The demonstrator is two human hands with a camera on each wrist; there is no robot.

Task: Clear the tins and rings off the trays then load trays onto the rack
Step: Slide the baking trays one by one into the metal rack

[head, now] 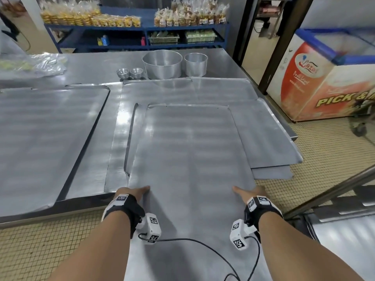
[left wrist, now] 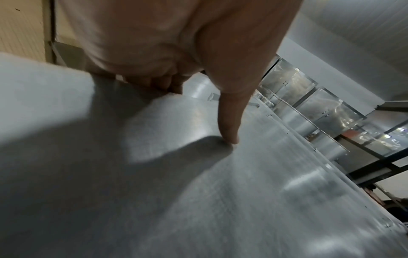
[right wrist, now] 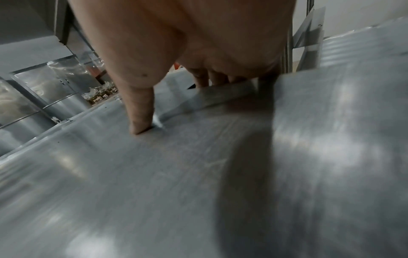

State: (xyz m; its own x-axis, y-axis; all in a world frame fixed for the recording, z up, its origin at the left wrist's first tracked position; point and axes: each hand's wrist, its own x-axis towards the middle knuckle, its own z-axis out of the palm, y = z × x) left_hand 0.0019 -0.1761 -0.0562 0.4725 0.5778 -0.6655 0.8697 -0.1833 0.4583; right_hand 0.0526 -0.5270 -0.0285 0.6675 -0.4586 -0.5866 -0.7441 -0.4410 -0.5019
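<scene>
Steel worktable [head: 95, 69] carries flat trays; the top baking tray [head: 188, 159], dull grey and bare, juts past the table's near edge over tiled floor [head: 40, 250]. Left hand [head: 135, 194] grips its left rim, thumb on top, fingers underneath; right hand [head: 249, 193] grips its right rim likewise. Round tins [head: 162, 63] stand beyond it.

From my head camera, the near end of the tray [head: 188, 159] I hold runs off the bottom edge. The fingers of my left hand [head: 135, 194] and right hand [head: 248, 192] curl under its sides, out of sight. Both wrist cameras are smeared, and the packets on the far blue shelves [head: 142, 29] are too small to read.
</scene>
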